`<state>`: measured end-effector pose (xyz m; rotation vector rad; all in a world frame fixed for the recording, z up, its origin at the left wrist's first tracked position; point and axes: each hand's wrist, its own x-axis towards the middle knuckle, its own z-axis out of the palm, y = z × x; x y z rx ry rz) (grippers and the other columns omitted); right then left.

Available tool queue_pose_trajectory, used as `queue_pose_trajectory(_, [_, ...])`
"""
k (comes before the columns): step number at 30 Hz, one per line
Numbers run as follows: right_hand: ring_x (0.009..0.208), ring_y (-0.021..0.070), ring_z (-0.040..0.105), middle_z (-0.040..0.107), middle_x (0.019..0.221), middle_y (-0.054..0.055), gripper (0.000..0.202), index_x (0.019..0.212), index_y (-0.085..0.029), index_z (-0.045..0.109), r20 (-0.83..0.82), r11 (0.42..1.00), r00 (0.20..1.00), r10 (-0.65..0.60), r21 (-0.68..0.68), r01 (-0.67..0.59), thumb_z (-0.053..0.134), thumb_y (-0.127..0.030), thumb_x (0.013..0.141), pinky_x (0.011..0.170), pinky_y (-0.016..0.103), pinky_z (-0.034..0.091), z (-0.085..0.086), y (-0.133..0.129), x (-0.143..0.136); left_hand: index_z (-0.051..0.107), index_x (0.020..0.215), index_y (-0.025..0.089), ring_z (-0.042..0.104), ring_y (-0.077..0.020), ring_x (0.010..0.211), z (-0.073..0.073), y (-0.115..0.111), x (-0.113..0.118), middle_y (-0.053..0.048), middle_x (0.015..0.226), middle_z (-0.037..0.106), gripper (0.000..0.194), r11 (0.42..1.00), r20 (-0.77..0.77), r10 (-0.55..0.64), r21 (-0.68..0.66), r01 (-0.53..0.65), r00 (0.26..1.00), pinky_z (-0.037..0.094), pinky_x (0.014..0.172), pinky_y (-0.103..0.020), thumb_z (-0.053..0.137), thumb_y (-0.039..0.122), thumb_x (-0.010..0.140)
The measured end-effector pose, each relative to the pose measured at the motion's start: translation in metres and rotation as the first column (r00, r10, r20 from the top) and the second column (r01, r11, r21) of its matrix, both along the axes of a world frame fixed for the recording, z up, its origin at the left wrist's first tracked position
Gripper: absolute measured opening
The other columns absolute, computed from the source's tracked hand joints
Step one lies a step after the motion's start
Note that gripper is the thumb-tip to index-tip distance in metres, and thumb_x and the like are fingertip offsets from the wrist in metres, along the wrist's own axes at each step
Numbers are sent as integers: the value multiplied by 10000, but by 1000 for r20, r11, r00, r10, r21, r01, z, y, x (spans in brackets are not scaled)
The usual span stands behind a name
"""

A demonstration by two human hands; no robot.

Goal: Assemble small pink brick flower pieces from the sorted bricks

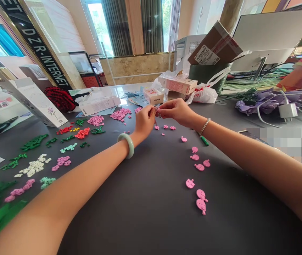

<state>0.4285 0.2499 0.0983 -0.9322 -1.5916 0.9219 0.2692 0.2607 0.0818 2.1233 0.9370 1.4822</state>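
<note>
Over the far middle of the dark table, my left hand (145, 119) and my right hand (177, 112) meet fingertip to fingertip. Both are closed in a pinch on something tiny that the fingers mostly hide. A jade-coloured bangle circles my left wrist; a thin bracelet is on the right. Just below the hands lie small pink pieces (165, 126). Larger rounded pink pieces, among them a lower one (201, 204), trail down toward me. A small green piece (204, 141) lies beneath my right forearm.
Left of my arm are piles of pink bits (120, 114), white pieces (34, 166), red pieces (82, 133) and green leaf-like pieces (34, 142). A white box (38, 102) stands behind them. Bags, small cartons (179, 85), a charger (287, 110) and purple flowers (264, 102) are at the back.
</note>
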Motion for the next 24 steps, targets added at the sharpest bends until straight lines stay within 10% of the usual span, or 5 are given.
queue_pose_trajectory(24, [648, 92, 568, 696, 735, 17, 228, 688, -187, 762, -138, 970, 984, 115, -199, -141, 910, -296, 554, 661, 252, 517, 5, -1, 8, 485, 722, 208, 530, -129, 575, -8, 5, 0, 25, 557, 547, 284, 977, -117, 40, 211, -15, 992, 392, 638, -263, 419, 255, 995])
